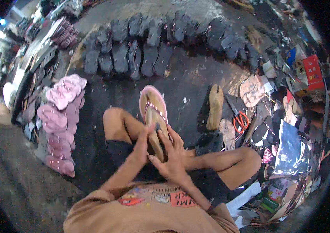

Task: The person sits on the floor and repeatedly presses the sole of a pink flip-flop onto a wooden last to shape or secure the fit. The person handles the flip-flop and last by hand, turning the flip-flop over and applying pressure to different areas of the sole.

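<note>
A pink thong sandal (146, 92) with a shiny strap points away from me above my lap. A tan, foot-shaped shoe last (157, 146) sits in it under the strap, its heel end toward me. From the left, my left hand (143, 140) grips the last and the sandal's side, fingers partly hidden. My right hand (171, 157) wraps the other side, with its fingers along the strap and its thumb near the heel end. Another tan last (215, 106) lies to the right, beside scissors with orange handles (241, 122).
Pink sandals lie in overlapping stacks (54, 123) on the left. Rows of dark soles (120, 57) curve across the far side. On the right are pale sole pieces (251, 90), a red box (313, 71), a shiny plastic sheet (289, 149) and scattered scraps.
</note>
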`<state>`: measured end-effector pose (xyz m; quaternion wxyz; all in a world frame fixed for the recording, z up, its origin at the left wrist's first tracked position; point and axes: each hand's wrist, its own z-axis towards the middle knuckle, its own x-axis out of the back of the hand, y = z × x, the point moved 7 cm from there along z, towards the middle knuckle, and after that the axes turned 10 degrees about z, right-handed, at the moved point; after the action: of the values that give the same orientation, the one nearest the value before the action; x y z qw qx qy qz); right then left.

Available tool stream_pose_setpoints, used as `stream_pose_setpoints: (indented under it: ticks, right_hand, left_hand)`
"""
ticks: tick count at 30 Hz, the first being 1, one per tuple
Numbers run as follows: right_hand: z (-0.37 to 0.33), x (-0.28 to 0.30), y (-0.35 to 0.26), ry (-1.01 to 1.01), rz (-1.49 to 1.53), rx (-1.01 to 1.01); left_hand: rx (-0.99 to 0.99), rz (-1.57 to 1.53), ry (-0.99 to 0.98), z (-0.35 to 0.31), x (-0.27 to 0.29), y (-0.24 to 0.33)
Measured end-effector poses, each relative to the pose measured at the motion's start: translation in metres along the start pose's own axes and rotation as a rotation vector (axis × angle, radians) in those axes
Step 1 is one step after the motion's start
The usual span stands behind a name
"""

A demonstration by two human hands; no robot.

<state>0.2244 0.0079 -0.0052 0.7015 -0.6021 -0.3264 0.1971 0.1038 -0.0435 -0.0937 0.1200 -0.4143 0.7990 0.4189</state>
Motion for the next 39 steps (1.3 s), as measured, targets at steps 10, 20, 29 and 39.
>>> stream_pose_setpoints:
  ticks: [10, 20, 29, 39]
  right_hand:
    - [-0.062, 0.008, 0.058, 0.088, 0.833, -0.594]
    - [-0.079, -0.011, 0.058, 0.024, 1.032, -0.996]
    - [-0.032, 0.022, 0.013, 0.251, 0.689, -0.177]
    - [-0.043, 0.016, -0.005, -0.165, 1.578, -0.547]
  left_hand:
    - [0.109, -0.134, -0.042, -0.088, -0.02, 0.003]
    - [-0.239, 0.458, -0.418, -0.089, -0.101, 0.048]
    - [-0.468, 0.59, -0.001, -0.032, -0.067, 0.045]
    - [-0.624, 0.877, -0.044, -0.054, -0.021, 0.063]
